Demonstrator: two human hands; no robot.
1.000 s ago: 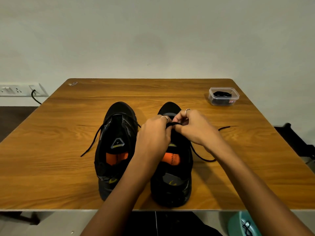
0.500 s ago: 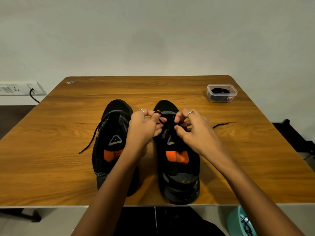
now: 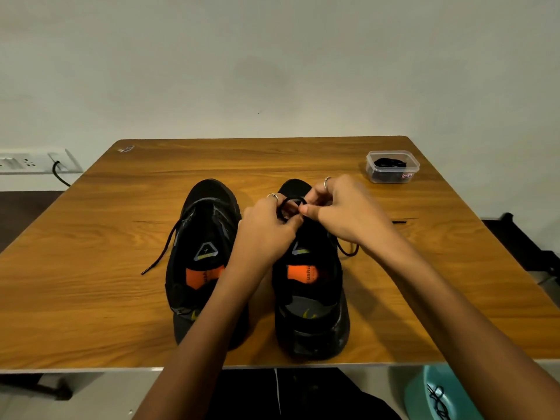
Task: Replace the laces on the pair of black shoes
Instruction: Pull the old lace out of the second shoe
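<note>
Over the right shoe (image 3: 309, 286), my left hand (image 3: 266, 225) and right hand (image 3: 348, 210) both pinch a black lace loop (image 3: 289, 204), hiding the eyelets. The left shoe (image 3: 203, 256) stands just beside it on the table (image 3: 91, 298); a clear box (image 3: 392, 166) sits far right.

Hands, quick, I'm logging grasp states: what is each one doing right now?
Left hand: fingers pinch the black lace looped over the right shoe.
Right hand: fingers pinch the same lace loop.

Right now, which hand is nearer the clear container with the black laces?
Right. The right hand pinches the lace loop just short of the clear container; the left hand grips the same loop, farther away.
</note>
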